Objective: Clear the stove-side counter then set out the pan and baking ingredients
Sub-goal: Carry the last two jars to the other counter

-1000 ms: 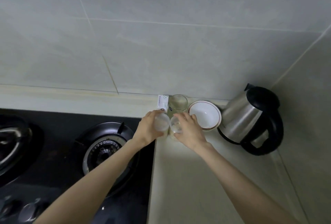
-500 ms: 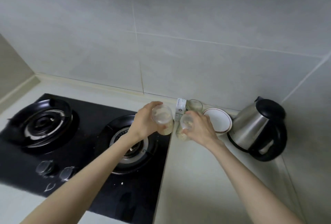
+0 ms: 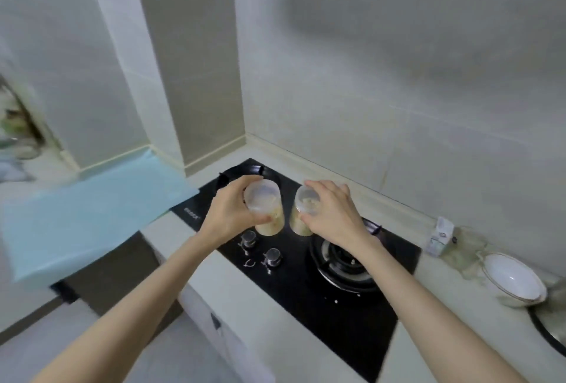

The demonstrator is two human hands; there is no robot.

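A lidded plastic jar (image 3: pixel 266 208) is gripped by the left hand (image 3: pixel 228 215) and a second jar (image 3: pixel 303 214) by the right hand (image 3: pixel 332 214); both are held above the black gas hob (image 3: pixel 306 287). A white bowl (image 3: pixel 511 277) sits on the counter (image 3: pixel 428 272) at the right.

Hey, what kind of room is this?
Most likely a home kitchen. A black gas hob with burners and knobs is set into a pale counter below tiled walls. A white bowl sits on it. The left hand holds a lidded jar, the right hand a second jar.
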